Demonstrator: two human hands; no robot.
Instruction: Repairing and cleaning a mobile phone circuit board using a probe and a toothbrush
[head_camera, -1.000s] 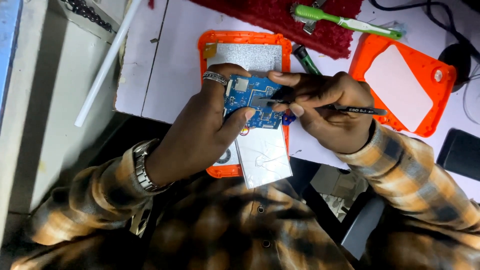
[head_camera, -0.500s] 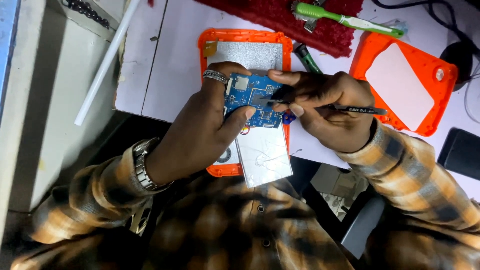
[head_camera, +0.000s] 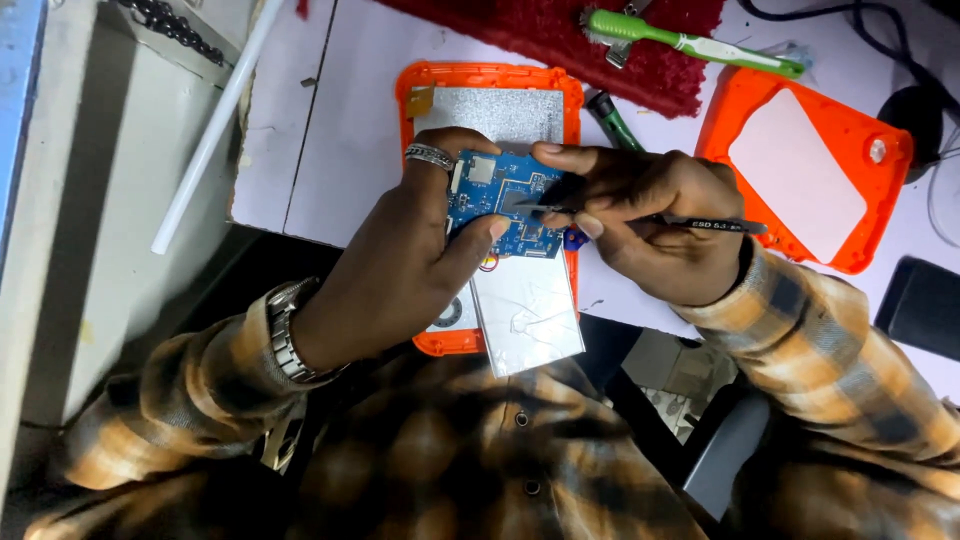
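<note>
My left hand (head_camera: 400, 265), with a ring and a wristwatch, grips a small blue circuit board (head_camera: 495, 200) by its left edge and bottom, thumb pressed on its lower side. My right hand (head_camera: 655, 225) holds black tweezers (head_camera: 700, 223) whose tips touch the middle of the board. The board is held over an opened orange-cased device (head_camera: 480, 90) showing a silver inner plate. A silver flat battery pack (head_camera: 528, 310) sticks out at the device's lower end, tilted toward me.
An orange back cover (head_camera: 800, 175) with a white inset lies to the right. A green toothbrush (head_camera: 690, 40) rests on a red cloth (head_camera: 560, 35) at the back. A dark screwdriver (head_camera: 612, 118), a white tube (head_camera: 215, 125) on the left, black cables and a black object (head_camera: 920, 305) at right.
</note>
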